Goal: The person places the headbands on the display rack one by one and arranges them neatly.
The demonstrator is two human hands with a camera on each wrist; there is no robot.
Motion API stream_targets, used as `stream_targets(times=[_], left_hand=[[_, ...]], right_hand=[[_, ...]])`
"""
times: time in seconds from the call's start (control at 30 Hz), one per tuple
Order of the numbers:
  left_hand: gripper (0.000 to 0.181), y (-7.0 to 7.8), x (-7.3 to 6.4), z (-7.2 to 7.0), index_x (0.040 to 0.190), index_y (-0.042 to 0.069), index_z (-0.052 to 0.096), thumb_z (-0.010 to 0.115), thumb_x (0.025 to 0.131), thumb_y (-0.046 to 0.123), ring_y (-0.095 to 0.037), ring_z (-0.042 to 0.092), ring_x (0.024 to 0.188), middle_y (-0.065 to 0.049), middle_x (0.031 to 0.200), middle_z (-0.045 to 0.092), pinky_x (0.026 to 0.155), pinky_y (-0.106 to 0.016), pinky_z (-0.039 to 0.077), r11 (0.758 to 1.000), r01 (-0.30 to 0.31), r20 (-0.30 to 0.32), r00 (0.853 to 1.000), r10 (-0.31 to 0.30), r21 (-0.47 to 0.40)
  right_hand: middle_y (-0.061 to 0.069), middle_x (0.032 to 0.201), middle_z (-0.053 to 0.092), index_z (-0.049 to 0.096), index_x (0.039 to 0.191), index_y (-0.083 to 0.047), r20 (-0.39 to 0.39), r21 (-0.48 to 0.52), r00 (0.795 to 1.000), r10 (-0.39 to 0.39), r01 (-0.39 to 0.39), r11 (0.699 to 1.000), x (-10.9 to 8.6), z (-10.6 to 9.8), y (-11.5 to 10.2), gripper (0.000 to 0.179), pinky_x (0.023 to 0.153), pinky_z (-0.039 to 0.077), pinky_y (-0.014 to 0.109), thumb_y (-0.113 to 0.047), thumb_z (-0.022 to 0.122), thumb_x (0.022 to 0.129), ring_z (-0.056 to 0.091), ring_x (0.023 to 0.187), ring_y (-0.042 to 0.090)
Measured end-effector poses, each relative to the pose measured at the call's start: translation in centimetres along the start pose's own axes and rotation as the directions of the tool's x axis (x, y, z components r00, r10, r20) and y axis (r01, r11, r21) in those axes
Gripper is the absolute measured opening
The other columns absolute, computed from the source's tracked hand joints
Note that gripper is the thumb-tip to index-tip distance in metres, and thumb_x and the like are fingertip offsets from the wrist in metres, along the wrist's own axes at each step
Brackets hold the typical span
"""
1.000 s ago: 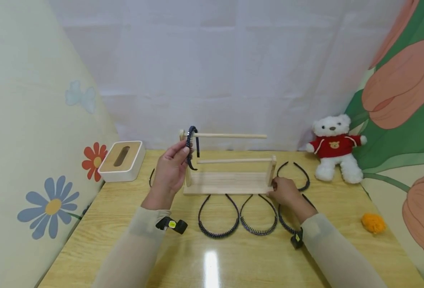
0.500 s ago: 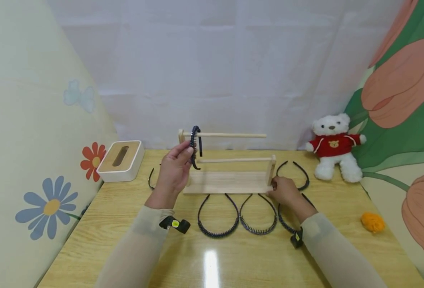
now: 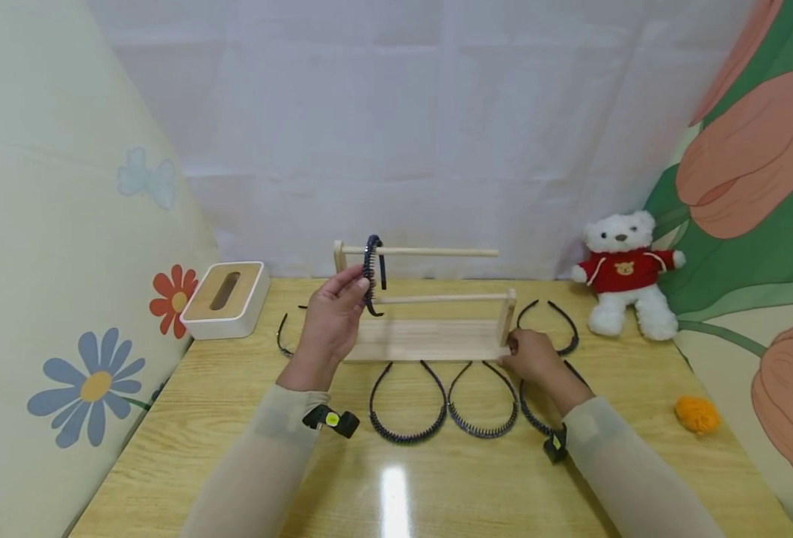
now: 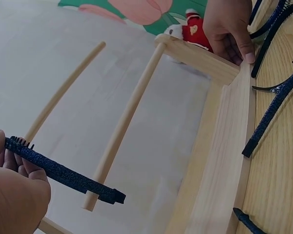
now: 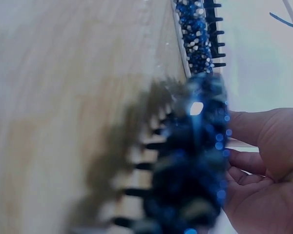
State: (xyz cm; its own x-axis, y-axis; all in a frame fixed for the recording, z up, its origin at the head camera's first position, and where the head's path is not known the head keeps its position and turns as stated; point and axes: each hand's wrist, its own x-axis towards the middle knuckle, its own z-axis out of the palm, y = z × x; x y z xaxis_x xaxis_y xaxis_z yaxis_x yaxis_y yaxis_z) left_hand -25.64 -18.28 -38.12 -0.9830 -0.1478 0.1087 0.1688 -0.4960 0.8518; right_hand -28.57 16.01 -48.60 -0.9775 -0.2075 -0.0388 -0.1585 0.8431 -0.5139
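Observation:
In the head view my left hand (image 3: 332, 321) pinches a dark headband (image 3: 370, 263) between thumb and fingers. The headband is upright, with the upper rod (image 3: 439, 252) of a wooden rack (image 3: 430, 341) passing through its loop. Seen from the left wrist, the headband (image 4: 68, 173) looks dark blue and speckled, with short teeth, and one end overlaps the lower rod (image 4: 129, 117). My right hand (image 3: 533, 359) grips the rack at its right end, by the foot of the upright (image 3: 507, 317). A blurred glittery headband (image 5: 190, 165) fills the front of the right wrist view.
Several headbands lie on the wooden table (image 3: 477, 493), including one headband (image 3: 408, 439) before the rack and another headband (image 3: 576, 340) behind my right hand. A tissue box (image 3: 224, 302) stands left. A white teddy bear (image 3: 628, 276) and an orange bundle (image 3: 697, 415) are right.
My left hand has slid the headband a short way to the right along the upper rod, away from the left upright. The right hand keeps its place on the rack.

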Motion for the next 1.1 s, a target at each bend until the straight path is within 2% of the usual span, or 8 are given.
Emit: stream_targets(times=[0.67, 0.9, 1.1], left_hand=[[0.033, -0.14, 0.04, -0.34, 0.106, 0.019, 0.077, 0.058, 0.109, -0.007, -0.01, 0.073, 0.101, 0.005, 0.102, 0.078, 0.092, -0.022, 0.058, 1.0, 0.02, 0.011, 1.0, -0.02, 0.008], [0.027, -0.16, 0.06, -0.49, 0.115, 0.015, 0.075, 0.058, 0.109, -0.005, -0.01, 0.072, 0.104, 0.004, 0.104, 0.077, 0.096, -0.022, 0.058, 0.999, 0.028, 0.019, 0.999, -0.028, 0.023], [0.023, -0.3, 0.13, -0.59, 0.125, 0.008, 0.071, 0.059, 0.11, -0.005, -0.01, 0.072, 0.106, 0.004, 0.105, 0.077, 0.099, -0.023, 0.058, 0.999, 0.027, 0.025, 0.999, -0.028, 0.028]], right_hand=[[0.01, 0.09, 0.064, 0.066, 0.096, -0.002, 0.004, 0.001, 1.0, 0.001, -0.001, 1.0, -0.01, 0.02, -0.04, 0.024, 0.072, 0.048, 0.036, -0.018, 0.084, 0.096, 0.058, 0.08, 0.024], [0.011, 0.093, 0.065, 0.067, 0.1, -0.001, 0.01, 0.005, 1.0, 0.005, -0.005, 1.0, -0.05, 0.02, -0.07, 0.023, 0.074, 0.051, 0.039, -0.018, 0.083, 0.097, 0.059, 0.082, 0.025], [0.01, 0.09, 0.064, 0.066, 0.096, -0.001, 0.008, 0.006, 1.0, -0.001, 0.001, 1.0, -0.01, -0.05, -0.11, 0.024, 0.072, 0.049, 0.038, -0.017, 0.083, 0.097, 0.058, 0.081, 0.025]])
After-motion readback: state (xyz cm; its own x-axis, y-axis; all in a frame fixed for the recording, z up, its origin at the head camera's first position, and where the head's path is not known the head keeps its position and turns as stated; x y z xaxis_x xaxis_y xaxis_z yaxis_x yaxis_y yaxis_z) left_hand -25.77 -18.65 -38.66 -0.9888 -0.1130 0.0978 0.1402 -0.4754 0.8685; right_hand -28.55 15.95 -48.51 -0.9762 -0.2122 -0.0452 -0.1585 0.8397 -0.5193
